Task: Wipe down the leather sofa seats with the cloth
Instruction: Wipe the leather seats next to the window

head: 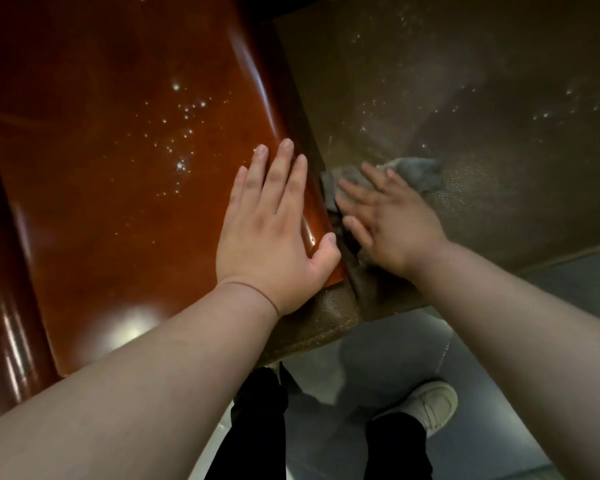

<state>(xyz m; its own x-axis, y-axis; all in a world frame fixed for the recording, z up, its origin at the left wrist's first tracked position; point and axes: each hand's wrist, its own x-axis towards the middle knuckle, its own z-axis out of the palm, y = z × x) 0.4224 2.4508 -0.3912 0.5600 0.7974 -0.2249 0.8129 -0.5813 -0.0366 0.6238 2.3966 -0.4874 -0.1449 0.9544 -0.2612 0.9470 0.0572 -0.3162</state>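
Right grip [392,220], blurred, seemingly flat on cloth [416,171]; left grip [274,220] spread on armrest [118,168].

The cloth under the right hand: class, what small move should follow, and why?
Probably slide the cloth rightwards across the brown seat. The right hand presses it beside the seam, the left hand braces on the red-brown surface, and specks remain.

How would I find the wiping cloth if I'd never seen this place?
Start at the dull brown leather seat beside the shiny reddish wooden armrest. Near that seat's left edge, the right hand presses flat on a crumpled grey cloth, the only soft, rumpled thing there.
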